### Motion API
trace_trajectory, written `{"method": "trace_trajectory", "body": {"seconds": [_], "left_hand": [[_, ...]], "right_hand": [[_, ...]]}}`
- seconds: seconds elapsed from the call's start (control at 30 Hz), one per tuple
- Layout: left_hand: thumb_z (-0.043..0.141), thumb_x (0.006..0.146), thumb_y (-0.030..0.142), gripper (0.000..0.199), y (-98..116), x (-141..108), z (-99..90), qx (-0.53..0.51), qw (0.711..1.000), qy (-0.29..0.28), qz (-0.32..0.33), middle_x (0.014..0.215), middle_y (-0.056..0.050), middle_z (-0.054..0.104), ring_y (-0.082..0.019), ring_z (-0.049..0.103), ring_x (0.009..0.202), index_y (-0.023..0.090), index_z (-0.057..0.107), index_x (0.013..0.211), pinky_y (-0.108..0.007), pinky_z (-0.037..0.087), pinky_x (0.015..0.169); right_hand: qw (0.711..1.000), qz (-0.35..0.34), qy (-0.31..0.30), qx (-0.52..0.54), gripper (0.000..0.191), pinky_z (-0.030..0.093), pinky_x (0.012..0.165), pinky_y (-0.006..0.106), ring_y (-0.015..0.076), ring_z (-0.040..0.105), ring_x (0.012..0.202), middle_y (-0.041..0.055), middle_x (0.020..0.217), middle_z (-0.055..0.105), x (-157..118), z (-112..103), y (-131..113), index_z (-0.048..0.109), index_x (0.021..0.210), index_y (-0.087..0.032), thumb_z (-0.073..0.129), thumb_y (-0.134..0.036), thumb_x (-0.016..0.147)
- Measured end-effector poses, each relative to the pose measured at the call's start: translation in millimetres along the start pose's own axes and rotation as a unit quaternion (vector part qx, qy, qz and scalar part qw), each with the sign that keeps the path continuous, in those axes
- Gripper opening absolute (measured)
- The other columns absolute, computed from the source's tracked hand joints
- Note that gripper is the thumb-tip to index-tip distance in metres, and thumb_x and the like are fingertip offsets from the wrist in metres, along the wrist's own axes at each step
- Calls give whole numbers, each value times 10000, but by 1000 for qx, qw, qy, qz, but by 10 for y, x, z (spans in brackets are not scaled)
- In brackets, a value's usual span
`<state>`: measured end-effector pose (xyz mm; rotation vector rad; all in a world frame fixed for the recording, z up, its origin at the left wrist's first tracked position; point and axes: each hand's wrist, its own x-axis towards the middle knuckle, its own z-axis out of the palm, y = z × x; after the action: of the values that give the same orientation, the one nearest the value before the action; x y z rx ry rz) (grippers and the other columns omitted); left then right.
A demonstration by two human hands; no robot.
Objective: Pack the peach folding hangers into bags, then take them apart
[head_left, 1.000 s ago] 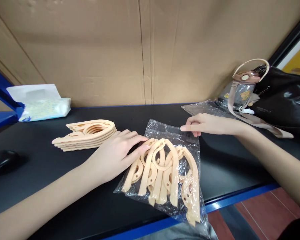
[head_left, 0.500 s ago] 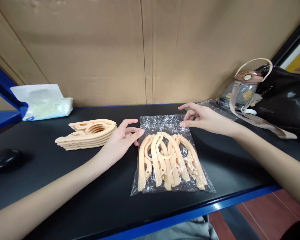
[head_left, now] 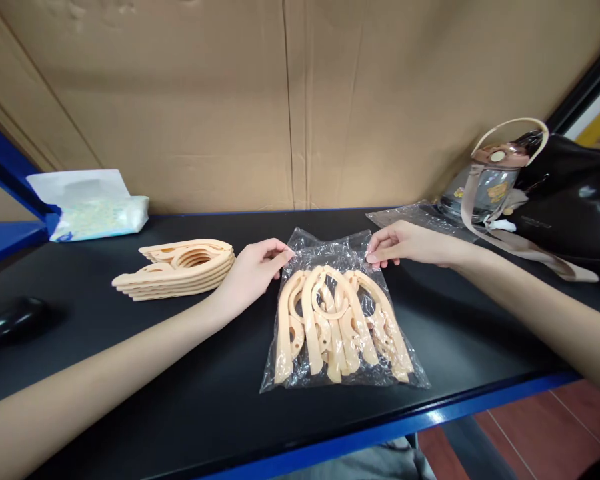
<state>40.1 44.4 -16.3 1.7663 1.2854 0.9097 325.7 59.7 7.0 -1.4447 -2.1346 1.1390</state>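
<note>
1. Between the left hand (head_left: 255, 270) and the right hand (head_left: 387, 247), a clear bag (head_left: 330, 252) lies flat on the black table (head_left: 205, 393), with bagged hangers (head_left: 333, 320) inside it
2. Just nearer to the person than both hands, the bagged hangers point their curved tops away from the person, towards the cardboard (head_left: 205, 100), and their long arms run from far to near, the outer ones splaying a little at the near ends
3. The clear bag has its long sides running the same way, its crumpled top at the fingers and its wider bottom towards the table's blue near edge (head_left: 370, 430)
4. The left hand is narrow, thumb and finger pinching the top left corner of the clear bag
5. The right hand is narrow too, thumb and fingers pinching the top right corner
6. Just left of the left hand sits a neat hanger stack (head_left: 180, 270), its long axis mostly sideways
7. Farther left of that hand are a white packet (head_left: 100, 217) and a shiny black object (head_left: 13, 317)
8. Beyond the right hand lies a plastic sheet (head_left: 415, 215), and to its right stand a strapped bottle (head_left: 503, 187) and a black bag (head_left: 570, 207)
</note>
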Motion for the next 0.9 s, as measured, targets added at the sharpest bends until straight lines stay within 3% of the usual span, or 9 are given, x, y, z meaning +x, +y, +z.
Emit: {"method": "trace_trajectory", "body": {"seconds": [0.23,0.37,0.43,0.57,0.63,0.73,0.83,0.9], "left_hand": [[527,896,369,200,-54,-57,48,-8,998,29,60,806,-14,595,-145,583,724,175,550,854,-209,452,502],[586,861,296,166,-99,0,54,-34,994,19,105,970,-42,640,-177,616,942,181,515,958,-284,517,730],[603,850,276,201,-95,28,43,-20,992,20,122,944,-34,645,-173,621,940,177,530,1009,-331,493,847],[574,880,296,156,-24,-11,-33,55,987,10,153,934,-30,669,-176,630,904,180,604,980,-339,481,870],[553,899,306,138,17,-63,-91,132,973,2,190,932,-20,683,-179,624,893,193,633,906,-323,482,831],[527,917,282,163,44,-122,-179,245,931,-7,270,872,-13,685,-182,602,853,198,633,826,-316,466,764],[493,932,213,177,31,-136,-253,305,886,-25,350,871,-14,693,-177,598,861,193,618,808,-331,440,792],[476,941,178,191,21,-135,-290,331,858,-32,391,876,-9,704,-169,606,874,191,623,819,-331,426,812]], "right_hand": [[989,-63,128,-30,300,471,634,301,158,624,685,38,747,696,-155,113,203,638,772,-168,666,-467,765],[970,-116,185,-105,244,489,721,329,170,632,748,41,883,714,-206,174,191,667,819,-194,617,-432,832],[965,-126,196,-121,205,494,724,328,179,637,767,37,884,716,-214,175,169,667,819,-202,617,-400,840],[951,-155,207,-167,154,499,712,308,174,640,766,24,856,712,-273,170,165,662,820,-211,616,-352,858],[928,-208,215,-220,131,498,732,299,168,637,797,28,879,706,-333,187,176,661,875,-209,573,-305,895],[862,-295,212,-354,203,473,733,296,165,620,822,40,894,697,-442,231,183,662,1011,-212,467,-214,951],[792,-334,200,-471,281,443,689,291,160,595,780,42,889,692,-538,264,181,635,1130,-214,416,-157,965],[760,-349,200,-511,310,441,682,289,161,587,782,46,905,690,-584,271,191,600,1193,-203,402,-131,966]]}}
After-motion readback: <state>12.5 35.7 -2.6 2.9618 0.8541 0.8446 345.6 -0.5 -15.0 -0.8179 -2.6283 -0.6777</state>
